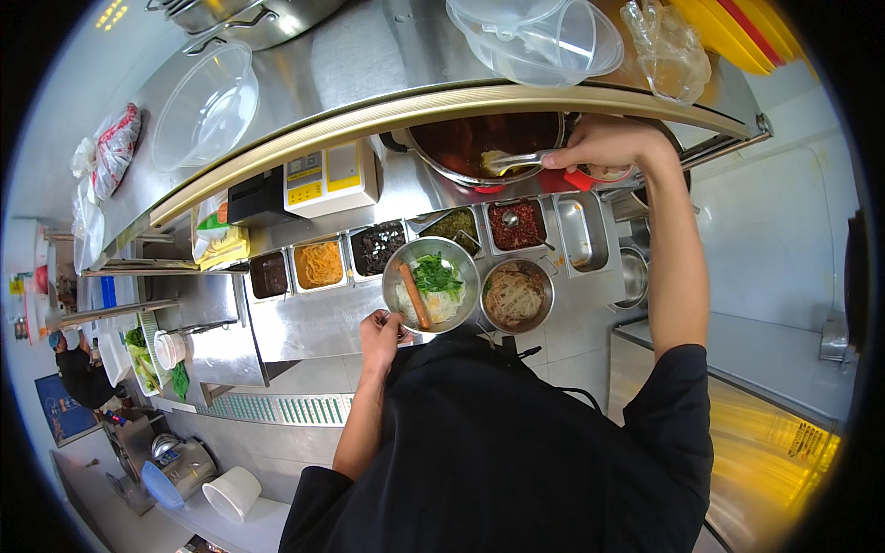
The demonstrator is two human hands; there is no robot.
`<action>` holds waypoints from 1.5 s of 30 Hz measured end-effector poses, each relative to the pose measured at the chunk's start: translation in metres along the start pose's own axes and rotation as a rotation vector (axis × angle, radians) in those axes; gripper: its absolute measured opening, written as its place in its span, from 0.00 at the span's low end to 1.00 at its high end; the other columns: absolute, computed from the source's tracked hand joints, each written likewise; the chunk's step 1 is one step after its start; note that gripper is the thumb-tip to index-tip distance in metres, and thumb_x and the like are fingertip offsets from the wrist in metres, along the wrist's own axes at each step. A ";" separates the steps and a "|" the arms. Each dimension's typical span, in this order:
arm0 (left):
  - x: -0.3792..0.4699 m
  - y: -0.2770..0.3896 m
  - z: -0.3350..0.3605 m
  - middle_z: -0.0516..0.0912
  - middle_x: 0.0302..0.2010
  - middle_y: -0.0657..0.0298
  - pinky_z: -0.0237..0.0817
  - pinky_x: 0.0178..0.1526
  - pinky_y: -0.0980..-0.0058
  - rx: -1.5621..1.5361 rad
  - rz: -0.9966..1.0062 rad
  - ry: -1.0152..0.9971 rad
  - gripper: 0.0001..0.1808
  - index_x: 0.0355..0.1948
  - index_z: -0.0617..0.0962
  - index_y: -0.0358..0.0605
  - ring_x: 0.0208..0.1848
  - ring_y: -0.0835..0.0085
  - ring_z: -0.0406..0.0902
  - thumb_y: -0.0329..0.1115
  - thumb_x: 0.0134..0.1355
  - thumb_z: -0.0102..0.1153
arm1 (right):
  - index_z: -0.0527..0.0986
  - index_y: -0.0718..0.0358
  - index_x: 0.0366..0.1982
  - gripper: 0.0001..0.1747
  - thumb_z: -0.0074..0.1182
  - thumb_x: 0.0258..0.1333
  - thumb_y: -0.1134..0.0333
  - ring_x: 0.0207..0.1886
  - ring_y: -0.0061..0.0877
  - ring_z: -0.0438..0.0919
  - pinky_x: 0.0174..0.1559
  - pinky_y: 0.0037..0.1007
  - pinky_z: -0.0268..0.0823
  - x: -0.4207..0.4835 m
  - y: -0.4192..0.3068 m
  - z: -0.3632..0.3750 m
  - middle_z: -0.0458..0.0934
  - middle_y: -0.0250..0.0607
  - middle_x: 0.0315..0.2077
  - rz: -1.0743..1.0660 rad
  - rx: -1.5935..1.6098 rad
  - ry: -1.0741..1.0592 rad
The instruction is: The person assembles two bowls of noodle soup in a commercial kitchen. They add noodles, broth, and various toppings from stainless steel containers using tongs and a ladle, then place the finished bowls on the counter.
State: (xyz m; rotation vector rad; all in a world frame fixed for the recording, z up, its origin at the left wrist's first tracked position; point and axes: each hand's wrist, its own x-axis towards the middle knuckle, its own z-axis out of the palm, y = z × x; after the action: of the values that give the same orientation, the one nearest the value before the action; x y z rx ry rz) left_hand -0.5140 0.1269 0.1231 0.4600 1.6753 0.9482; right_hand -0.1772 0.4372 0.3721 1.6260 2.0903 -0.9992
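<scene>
My left hand [382,340] grips the near-left side of a round steel bowl [472,280], at the counter's front edge. Inside lie white noodles [449,307], chopped leafy greens [437,275] and a sausage [413,294]. Up under the shelf, my right hand [598,144] is closed around metal tongs [529,160]. Their tips hold a yellowish piece of food [494,162] over a wide pot of dark reddish broth [460,142]. Just right of the first bowl stands a second steel bowl [552,294] holding noodles in broth [513,294].
Steel pans along the counter hold orange strips [319,264], black shreds [377,247], chopped greens [455,231] and red bits [513,225] with a spoon. The metal shelf [387,48] overhangs the pot, carrying clear plastic bowls [207,104]. A person [83,373] stands far left.
</scene>
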 end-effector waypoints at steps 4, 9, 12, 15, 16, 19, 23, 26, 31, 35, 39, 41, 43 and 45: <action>-0.001 0.004 0.000 0.79 0.25 0.59 0.82 0.29 0.73 -0.002 0.002 0.011 0.08 0.34 0.79 0.29 0.24 0.73 0.78 0.27 0.64 0.57 | 0.85 0.65 0.27 0.35 0.65 0.53 0.34 0.14 0.18 0.66 0.18 0.27 0.55 0.014 -0.005 0.003 0.71 0.30 0.12 -0.059 0.001 -0.002; 0.000 -0.002 -0.004 0.79 0.25 0.58 0.82 0.29 0.73 -0.013 0.025 0.029 0.08 0.33 0.80 0.30 0.23 0.72 0.79 0.27 0.64 0.57 | 0.83 0.62 0.31 0.33 0.63 0.57 0.34 0.13 0.13 0.54 0.17 0.23 0.43 0.004 0.013 -0.006 0.62 0.24 0.11 0.005 0.251 -0.111; -0.004 0.004 -0.004 0.79 0.25 0.58 0.82 0.29 0.73 -0.013 0.011 0.025 0.08 0.33 0.80 0.30 0.24 0.72 0.79 0.27 0.64 0.57 | 0.82 0.62 0.31 0.31 0.63 0.59 0.36 0.14 0.13 0.55 0.17 0.23 0.45 0.007 0.043 0.005 0.64 0.24 0.12 -0.099 0.436 -0.110; -0.003 0.006 -0.004 0.79 0.25 0.58 0.81 0.28 0.74 -0.029 0.005 0.021 0.08 0.33 0.79 0.29 0.23 0.72 0.79 0.27 0.64 0.57 | 0.83 0.65 0.33 0.31 0.64 0.60 0.39 0.18 0.14 0.65 0.21 0.24 0.55 0.007 0.054 0.021 0.72 0.29 0.17 -0.186 0.513 0.007; -0.002 0.005 -0.004 0.80 0.25 0.58 0.79 0.27 0.75 -0.037 0.008 0.024 0.08 0.32 0.79 0.29 0.22 0.73 0.79 0.27 0.64 0.57 | 0.83 0.67 0.35 0.31 0.65 0.59 0.40 0.20 0.15 0.68 0.23 0.25 0.60 0.000 0.048 0.032 0.75 0.32 0.19 -0.206 0.488 0.134; -0.001 0.008 -0.002 0.80 0.25 0.57 0.79 0.27 0.76 -0.044 0.009 0.014 0.08 0.33 0.78 0.28 0.23 0.72 0.81 0.26 0.64 0.57 | 0.83 0.70 0.42 0.30 0.68 0.58 0.45 0.29 0.22 0.78 0.36 0.31 0.72 -0.012 0.043 0.050 0.84 0.39 0.28 -0.278 0.312 0.396; 0.001 0.009 -0.001 0.81 0.25 0.57 0.79 0.28 0.76 -0.038 0.024 0.002 0.08 0.33 0.78 0.27 0.23 0.72 0.81 0.26 0.64 0.57 | 0.84 0.67 0.42 0.27 0.70 0.57 0.48 0.27 0.31 0.79 0.35 0.33 0.72 -0.033 0.028 0.076 0.84 0.42 0.28 -0.362 0.129 0.588; 0.002 0.012 0.002 0.81 0.25 0.56 0.79 0.28 0.76 -0.041 0.028 -0.020 0.08 0.33 0.78 0.27 0.23 0.72 0.81 0.26 0.64 0.57 | 0.83 0.65 0.43 0.28 0.71 0.53 0.47 0.27 0.45 0.81 0.32 0.37 0.73 -0.034 0.031 0.091 0.86 0.48 0.31 -0.461 -0.099 0.785; -0.001 0.023 0.006 0.78 0.26 0.60 0.82 0.30 0.74 -0.040 0.037 -0.046 0.08 0.34 0.79 0.28 0.25 0.74 0.78 0.27 0.64 0.58 | 0.83 0.64 0.45 0.29 0.72 0.53 0.47 0.30 0.44 0.84 0.34 0.37 0.75 -0.033 0.039 0.114 0.87 0.48 0.32 -0.445 -0.081 0.885; -0.001 0.029 0.009 0.78 0.26 0.60 0.83 0.30 0.73 -0.038 0.052 -0.051 0.08 0.34 0.80 0.29 0.25 0.75 0.78 0.28 0.64 0.57 | 0.83 0.65 0.46 0.30 0.72 0.52 0.46 0.33 0.44 0.86 0.36 0.39 0.77 -0.039 0.033 0.117 0.87 0.48 0.34 -0.381 -0.006 0.883; 0.000 0.026 0.010 0.78 0.26 0.61 0.83 0.31 0.73 -0.051 0.055 -0.064 0.08 0.33 0.80 0.29 0.26 0.75 0.77 0.27 0.64 0.57 | 0.83 0.64 0.46 0.30 0.72 0.52 0.46 0.30 0.43 0.86 0.34 0.36 0.75 -0.036 0.036 0.124 0.87 0.47 0.30 -0.367 0.043 0.890; -0.001 0.028 0.011 0.79 0.25 0.59 0.81 0.29 0.74 -0.068 0.067 -0.057 0.09 0.32 0.79 0.29 0.25 0.74 0.79 0.28 0.65 0.57 | 0.83 0.64 0.47 0.31 0.72 0.52 0.46 0.29 0.42 0.85 0.33 0.36 0.74 -0.038 0.034 0.126 0.86 0.47 0.29 -0.312 0.051 0.874; -0.003 0.028 0.011 0.80 0.24 0.58 0.80 0.29 0.75 -0.072 0.070 -0.057 0.09 0.32 0.79 0.29 0.24 0.73 0.80 0.27 0.65 0.58 | 0.83 0.64 0.47 0.31 0.72 0.52 0.46 0.27 0.41 0.84 0.32 0.36 0.73 -0.038 0.033 0.129 0.86 0.47 0.28 -0.294 0.071 0.867; -0.001 0.027 0.011 0.80 0.24 0.58 0.80 0.29 0.75 -0.066 0.072 -0.068 0.08 0.33 0.79 0.29 0.24 0.73 0.80 0.27 0.65 0.58 | 0.83 0.64 0.47 0.31 0.72 0.52 0.45 0.24 0.40 0.82 0.31 0.36 0.72 -0.033 0.035 0.131 0.86 0.46 0.27 -0.314 0.101 0.876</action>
State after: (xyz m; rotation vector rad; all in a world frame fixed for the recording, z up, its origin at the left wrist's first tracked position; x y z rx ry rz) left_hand -0.5083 0.1462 0.1438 0.5059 1.5703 1.0261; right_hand -0.1565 0.3280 0.2885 2.0752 2.9587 -0.4916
